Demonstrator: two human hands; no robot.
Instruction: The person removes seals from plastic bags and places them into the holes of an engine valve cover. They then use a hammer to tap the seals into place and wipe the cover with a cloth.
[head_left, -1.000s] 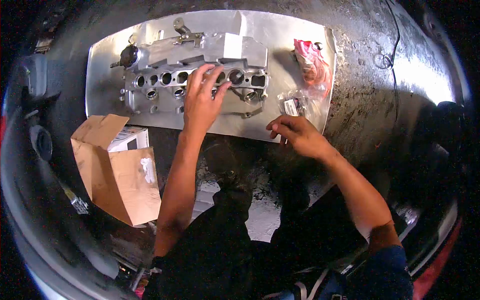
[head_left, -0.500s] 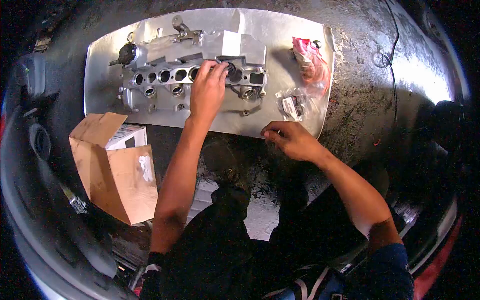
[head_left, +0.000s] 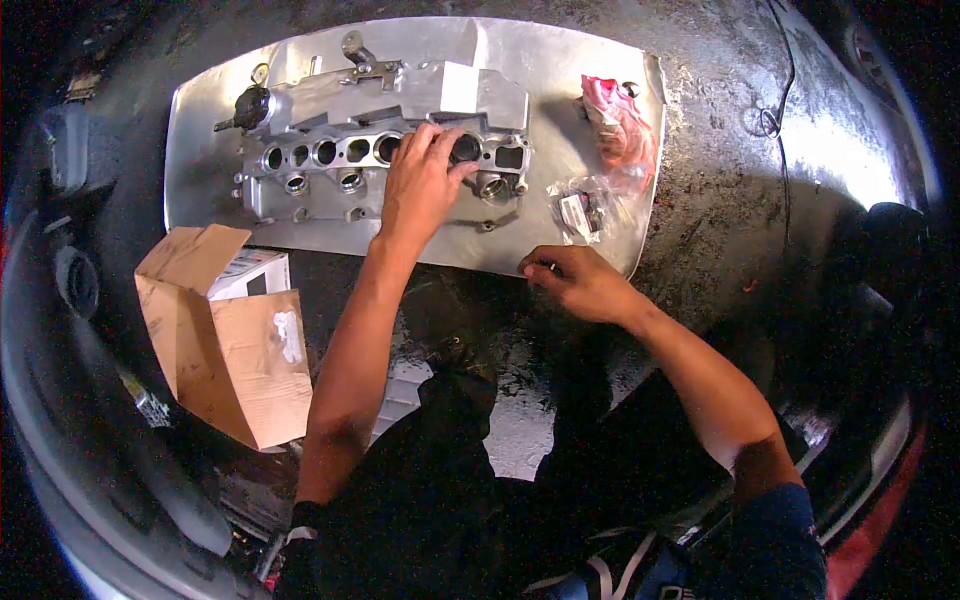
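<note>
A silvery cast-metal engine cover (head_left: 400,95) with a row of round and oblong ports lies on a metal sheet (head_left: 205,100). My left hand (head_left: 422,180) rests over the port row, its fingers bent and thumb apart from them. Thumb and fingertips are right at the rim of a dark round port (head_left: 465,149); the palm hides part of the row. Near the sheet's front edge, my right hand (head_left: 575,280) is closed, its fingers curled against the thumb, with any contents hidden. A clear plastic bag (head_left: 580,212) with small dark parts and a white label lies beyond it.
A crumpled red-and-pink plastic bag (head_left: 620,125) sits on the sheet's right side. An open cardboard box (head_left: 262,360) with a white box (head_left: 250,277) inside stands at the left. Cable (head_left: 785,110) runs over the dark, stained floor (head_left: 715,130) on the right.
My left thumb has moved out to the right, away from the fingers, baring more of the dark round port. My right hand stays almost where it was.
</note>
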